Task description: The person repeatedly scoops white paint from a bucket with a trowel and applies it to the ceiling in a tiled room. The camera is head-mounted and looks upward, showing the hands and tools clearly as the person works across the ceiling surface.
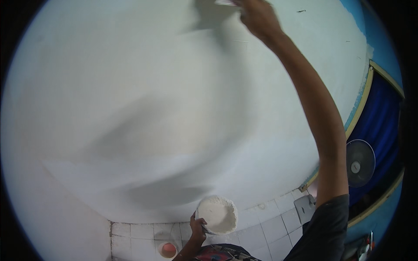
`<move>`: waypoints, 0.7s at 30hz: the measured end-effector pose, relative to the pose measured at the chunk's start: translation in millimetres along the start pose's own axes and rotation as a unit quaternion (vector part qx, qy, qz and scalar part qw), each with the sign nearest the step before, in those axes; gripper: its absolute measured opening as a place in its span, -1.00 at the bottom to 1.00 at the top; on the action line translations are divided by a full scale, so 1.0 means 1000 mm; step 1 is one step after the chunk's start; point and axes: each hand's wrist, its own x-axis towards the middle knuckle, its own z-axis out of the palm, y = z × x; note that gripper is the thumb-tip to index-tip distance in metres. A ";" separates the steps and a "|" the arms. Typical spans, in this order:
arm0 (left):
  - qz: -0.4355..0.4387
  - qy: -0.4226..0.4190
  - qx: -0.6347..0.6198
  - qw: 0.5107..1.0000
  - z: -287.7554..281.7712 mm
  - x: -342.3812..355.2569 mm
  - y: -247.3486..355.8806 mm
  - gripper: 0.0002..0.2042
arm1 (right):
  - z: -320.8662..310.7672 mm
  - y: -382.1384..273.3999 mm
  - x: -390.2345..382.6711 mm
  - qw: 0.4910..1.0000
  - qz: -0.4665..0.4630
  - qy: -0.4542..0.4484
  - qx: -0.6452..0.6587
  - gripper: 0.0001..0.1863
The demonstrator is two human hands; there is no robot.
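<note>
My right arm reaches high up in front of the wall (143,65), which is coated off-white. My right hand (260,21) is closed around a pale flat tool (225,2); the top edge of the picture cuts most of it off, so its kind does not show. Low down, my left hand (198,228) grips the left side of a round bowl (235,217), thumb near the rim. Thick white paste (215,216) lies in the bowl and crusts its rim.
White tiles (272,226) cover the floor, where a small tub with something pinkish (168,249) stands lower left. On the right are a fan (360,163), a blue curtain (379,113) in a yellowish frame, and a grey flat object (305,209).
</note>
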 end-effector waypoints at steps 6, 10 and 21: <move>0.010 0.020 -0.005 1.000 0.002 -0.011 -0.008 -0.18 | 0.032 -0.053 -0.034 0.986 0.076 -0.130 0.075 -0.88; 0.017 0.029 -0.010 0.999 0.003 -0.005 -0.012 -0.20 | 0.045 -0.096 -0.140 0.969 0.028 -0.233 0.076 -0.68; 0.009 0.043 0.021 0.999 0.021 -0.019 0.006 -0.15 | 0.026 -0.055 -0.050 0.830 0.286 -0.045 0.477 -0.81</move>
